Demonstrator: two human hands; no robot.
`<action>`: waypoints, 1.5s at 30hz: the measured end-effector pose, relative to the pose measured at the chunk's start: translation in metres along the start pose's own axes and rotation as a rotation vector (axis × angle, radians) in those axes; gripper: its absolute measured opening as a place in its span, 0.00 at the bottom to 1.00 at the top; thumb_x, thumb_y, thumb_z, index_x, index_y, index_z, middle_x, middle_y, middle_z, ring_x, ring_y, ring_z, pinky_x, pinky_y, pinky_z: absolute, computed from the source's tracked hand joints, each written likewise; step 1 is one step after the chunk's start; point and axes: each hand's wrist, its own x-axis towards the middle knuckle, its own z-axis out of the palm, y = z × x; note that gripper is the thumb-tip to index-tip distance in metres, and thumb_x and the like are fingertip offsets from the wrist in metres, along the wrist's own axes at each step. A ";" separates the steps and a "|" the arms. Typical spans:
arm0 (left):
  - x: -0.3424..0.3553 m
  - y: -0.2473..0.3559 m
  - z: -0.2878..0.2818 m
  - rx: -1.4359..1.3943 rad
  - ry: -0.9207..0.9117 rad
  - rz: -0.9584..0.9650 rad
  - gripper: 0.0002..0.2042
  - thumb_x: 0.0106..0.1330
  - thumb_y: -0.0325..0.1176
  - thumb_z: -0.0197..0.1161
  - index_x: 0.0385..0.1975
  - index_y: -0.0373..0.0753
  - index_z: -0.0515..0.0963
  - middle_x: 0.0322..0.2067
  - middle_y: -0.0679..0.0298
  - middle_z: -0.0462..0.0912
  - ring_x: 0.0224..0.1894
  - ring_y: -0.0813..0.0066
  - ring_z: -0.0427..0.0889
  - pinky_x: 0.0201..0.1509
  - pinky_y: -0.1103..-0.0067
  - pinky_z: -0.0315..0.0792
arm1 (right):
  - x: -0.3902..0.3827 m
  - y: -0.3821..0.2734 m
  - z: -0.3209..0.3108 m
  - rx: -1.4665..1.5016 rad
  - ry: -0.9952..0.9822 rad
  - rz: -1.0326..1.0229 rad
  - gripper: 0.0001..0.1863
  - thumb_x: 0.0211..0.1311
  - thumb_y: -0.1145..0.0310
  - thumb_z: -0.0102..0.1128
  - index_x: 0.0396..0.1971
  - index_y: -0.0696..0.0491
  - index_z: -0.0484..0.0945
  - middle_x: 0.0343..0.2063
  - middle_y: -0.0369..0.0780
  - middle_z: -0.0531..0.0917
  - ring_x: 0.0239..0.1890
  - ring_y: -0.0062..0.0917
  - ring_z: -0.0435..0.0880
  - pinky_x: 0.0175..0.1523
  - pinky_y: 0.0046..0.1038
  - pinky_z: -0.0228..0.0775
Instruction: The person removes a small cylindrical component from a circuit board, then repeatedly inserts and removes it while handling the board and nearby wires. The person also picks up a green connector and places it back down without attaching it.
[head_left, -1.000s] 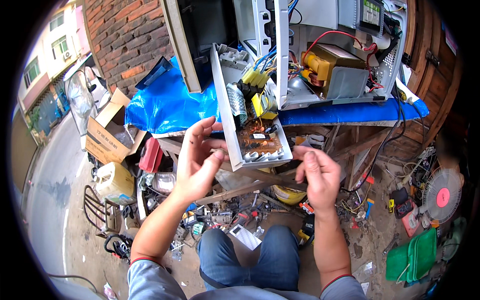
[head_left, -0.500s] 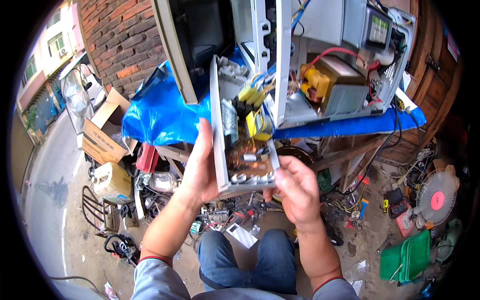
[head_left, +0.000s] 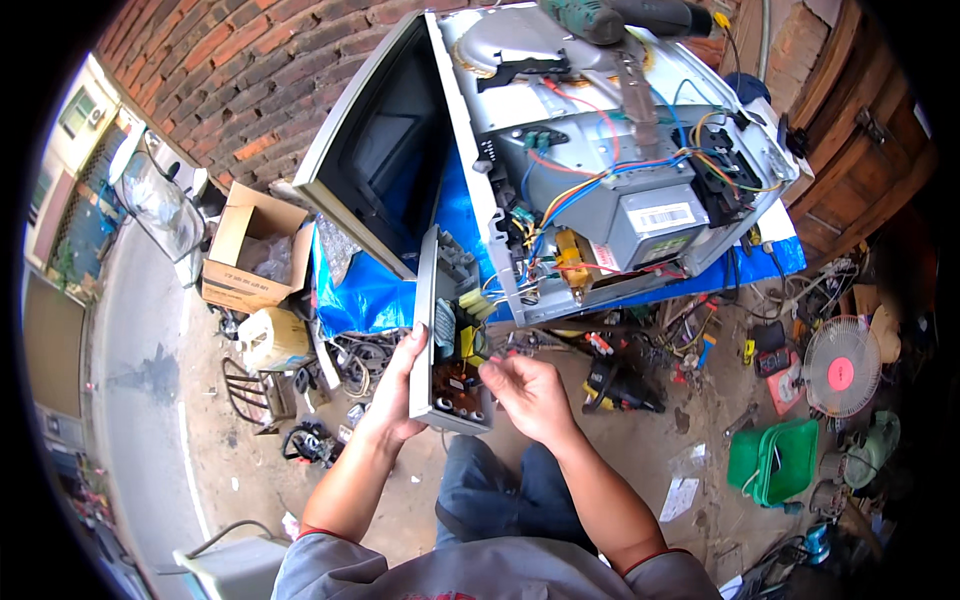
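A grey-white control panel [head_left: 424, 345] stands tilted in front of me, its open back showing a brown circuit board [head_left: 458, 388]. My left hand [head_left: 396, 392] grips the panel's left edge, thumb up along its side. At the board's right edge, my right hand [head_left: 527, 396] has its fingers curled and thumb pressed in; what they pinch is hidden. Just beyond those fingertips sits a yellow transformer [head_left: 467, 342]. Pale wire connectors [head_left: 472, 300] join the board to coloured wires from an opened microwave oven [head_left: 560, 145]. Its dark door [head_left: 375, 190] hangs open at the left.
Blue sheeting [head_left: 365, 300] covers the stand under the oven. A green power tool [head_left: 585, 18] lies on top. Around are a cardboard box [head_left: 240, 285], a yellowish jerrycan [head_left: 275, 340], a fan [head_left: 842, 368], a green bucket [head_left: 785, 460] and scattered parts.
My view has shifted, showing more of the oven's top. The panel is turned more edge-on. My right hand has moved from its lower right corner up along the right edge, fingers now curled.
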 end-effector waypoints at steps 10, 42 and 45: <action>-0.018 0.091 0.046 -0.341 -0.184 -0.475 0.42 0.70 0.69 0.57 0.70 0.36 0.73 0.59 0.42 0.82 0.54 0.44 0.86 0.60 0.56 0.83 | -0.055 -0.051 0.032 0.393 0.105 0.082 0.17 0.76 0.59 0.68 0.35 0.58 0.80 0.25 0.32 0.83 0.25 0.09 0.75 0.31 0.19 0.67; 0.047 0.218 0.002 -0.065 -0.416 -0.772 0.33 0.62 0.31 0.57 0.71 0.30 0.66 0.67 0.46 0.77 0.61 0.57 0.81 0.66 0.67 0.77 | 0.050 0.023 0.098 1.319 0.510 0.082 0.16 0.80 0.63 0.59 0.59 0.54 0.72 0.47 0.38 0.84 0.44 0.22 0.86 0.46 0.26 0.77; 0.046 0.218 -0.005 0.201 -0.517 -0.617 0.29 0.68 0.36 0.55 0.71 0.37 0.68 0.67 0.47 0.77 0.53 0.58 0.84 0.52 0.69 0.82 | 0.048 0.027 0.101 1.282 0.527 0.106 0.18 0.80 0.63 0.60 0.60 0.54 0.70 0.48 0.38 0.83 0.44 0.22 0.85 0.44 0.26 0.75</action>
